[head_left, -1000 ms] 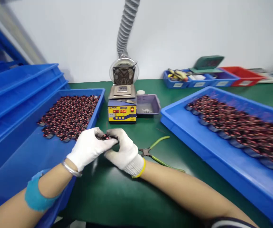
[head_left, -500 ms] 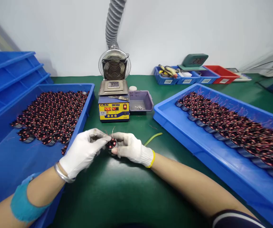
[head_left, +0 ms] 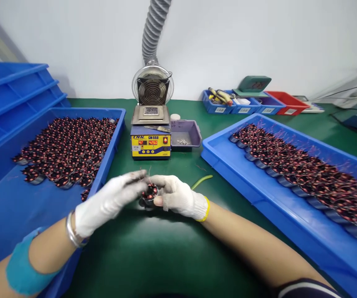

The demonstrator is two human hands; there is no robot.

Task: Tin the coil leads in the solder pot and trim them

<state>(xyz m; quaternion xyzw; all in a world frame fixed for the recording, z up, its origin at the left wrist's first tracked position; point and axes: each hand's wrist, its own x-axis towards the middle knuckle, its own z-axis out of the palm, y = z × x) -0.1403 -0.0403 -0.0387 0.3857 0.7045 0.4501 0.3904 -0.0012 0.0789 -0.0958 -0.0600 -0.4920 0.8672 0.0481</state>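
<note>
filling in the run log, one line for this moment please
left white-gloved hand: fingers at coil | right white-gloved hand: holds small red-wound coil | above green mat

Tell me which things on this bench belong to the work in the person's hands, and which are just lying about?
In use:
- small round copper-wound coil, pinched by the white-gloved right hand and touched by the left hand
- blue plastic trays of matching coils, left and right

Lying about:
- yellow-fronted solder pot
- green-handled cutters
- small blue and red bins
</note>
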